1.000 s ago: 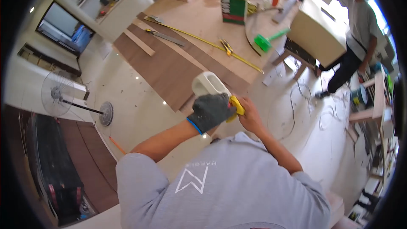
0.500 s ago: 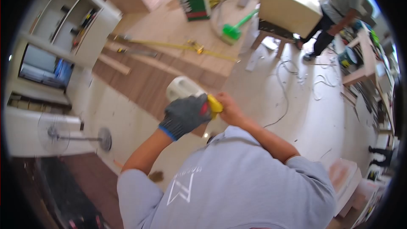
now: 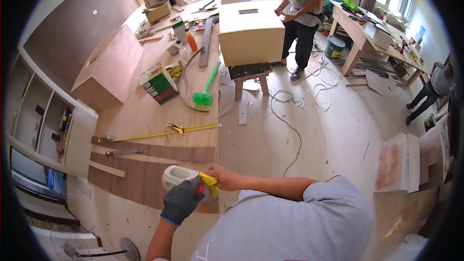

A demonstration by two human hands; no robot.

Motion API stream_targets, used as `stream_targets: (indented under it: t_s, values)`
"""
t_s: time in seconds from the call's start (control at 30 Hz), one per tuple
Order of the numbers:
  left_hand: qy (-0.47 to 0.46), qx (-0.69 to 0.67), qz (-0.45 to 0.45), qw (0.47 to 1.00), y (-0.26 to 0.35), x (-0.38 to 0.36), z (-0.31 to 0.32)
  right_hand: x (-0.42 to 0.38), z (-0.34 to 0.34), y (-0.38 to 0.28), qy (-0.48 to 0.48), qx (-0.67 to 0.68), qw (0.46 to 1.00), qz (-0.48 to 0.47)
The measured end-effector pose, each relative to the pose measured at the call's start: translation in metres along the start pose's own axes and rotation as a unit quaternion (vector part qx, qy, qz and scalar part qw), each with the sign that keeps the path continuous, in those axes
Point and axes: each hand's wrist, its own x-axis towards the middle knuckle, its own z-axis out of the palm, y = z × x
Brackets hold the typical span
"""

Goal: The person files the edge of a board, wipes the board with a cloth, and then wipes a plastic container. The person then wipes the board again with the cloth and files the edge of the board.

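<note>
- Nearest, beyond the grey shirt (image 3: 290, 217), a white jug (image 3: 167, 178) is held in front of the body, seen against the brown veneer (image 3: 145, 183).
- Its body is wrapped by the gloved left hand (image 3: 180, 202), fingers bent round it; the handle loop is left free, probably because a steady hold is wanted close to the other end.
- At that end a yellow piece (image 3: 209, 179) is pinched by the bare right hand (image 3: 223, 176). Both hands are brought together, likely so one can brace against the other. What the piece is made of cannot be told.
- Past the jug, a file (image 3: 128, 152) is seen lying on the veneer, and a tape (image 3: 193, 128) is stretched out towards the right edge of the board (image 3: 130, 121), perhaps for measuring.
- Right of that edge, elbow room is offered by the pale floor (image 3: 328, 150), though it is crossed by a loose cable (image 3: 295, 135).
- Farther on, a green mallet (image 3: 203, 98) is set beside a tin (image 3: 159, 84), inside the board's edge.
- Beyond, a box (image 3: 251, 46) is propped on a stool (image 3: 249, 72), presumably for working height; a co-worker (image 3: 302, 7) is seen beside it.
</note>
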Motion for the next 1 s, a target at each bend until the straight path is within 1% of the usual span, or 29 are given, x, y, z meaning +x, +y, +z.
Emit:
stream_targets:
  t_s: [0.03,0.07,0.13,0.17,0.2,0.27,0.3,0.4,0.5,0.6,0.7,0.73,0.77,0.8,0.9,1.0]
  values:
    - [0.024,-0.043,0.016,0.999,-0.007,0.000,0.006,-0.002,0.000,-0.006,-0.003,0.002,1.000,0.015]
    - [0.036,-0.043,-0.013,0.998,-0.007,-0.001,0.012,-0.002,-0.001,-0.012,-0.007,0.006,1.000,0.030]
    - [0.064,-0.044,-0.075,0.994,0.003,-0.002,0.022,0.000,-0.009,-0.015,-0.045,-0.022,0.998,0.027]
    - [0.097,-0.037,-0.119,0.987,0.008,-0.004,0.029,0.002,-0.012,-0.016,-0.060,-0.033,0.997,0.022]
    - [0.087,-0.018,-0.135,0.987,0.011,0.000,0.028,0.006,-0.014,-0.017,-0.072,-0.043,0.996,0.016]
    - [0.057,0.019,-0.170,0.984,0.015,0.001,0.027,0.005,-0.014,-0.019,-0.060,-0.032,0.998,-0.008]
    - [0.032,0.031,-0.128,0.991,0.007,0.001,0.025,0.004,-0.013,-0.019,-0.058,-0.027,0.998,-0.018]
    - [0.075,-0.016,0.039,0.996,-0.004,-0.006,0.008,0.009,-0.021,-0.016,-0.089,-0.062,0.994,-0.004]
    - [0.063,-0.129,-0.003,0.990,-0.011,-0.003,0.016,0.003,-0.006,-0.009,-0.027,-0.012,0.999,-0.020]
    - [-0.005,-0.045,-0.177,0.983,0.008,-0.001,0.021,0.005,-0.009,-0.001,-0.031,-0.013,0.999,-0.037]
    - [-0.042,0.014,-0.235,0.971,0.019,0.006,0.013,0.003,-0.005,-0.002,-0.035,-0.008,0.998,-0.044]
    - [0.012,-0.007,-0.158,0.987,0.018,0.002,0.010,0.004,-0.002,0.005,-0.030,-0.010,0.999,-0.039]
    - [0.068,-0.028,-0.079,0.994,0.016,-0.002,0.005,0.007,0.003,0.017,-0.026,-0.013,0.999,-0.034]
    - [0.122,-0.049,-0.001,0.991,0.012,-0.005,0.002,0.008,0.000,0.011,-0.022,-0.016,0.999,-0.030]
    - [0.117,-0.094,0.042,0.988,-0.006,-0.004,0.017,0.001,-0.009,-0.009,-0.039,-0.012,0.999,0.014]
    - [0.080,-0.041,-0.160,0.983,-0.003,-0.002,0.033,0.004,-0.008,-0.002,-0.037,-0.007,0.999,0.011]
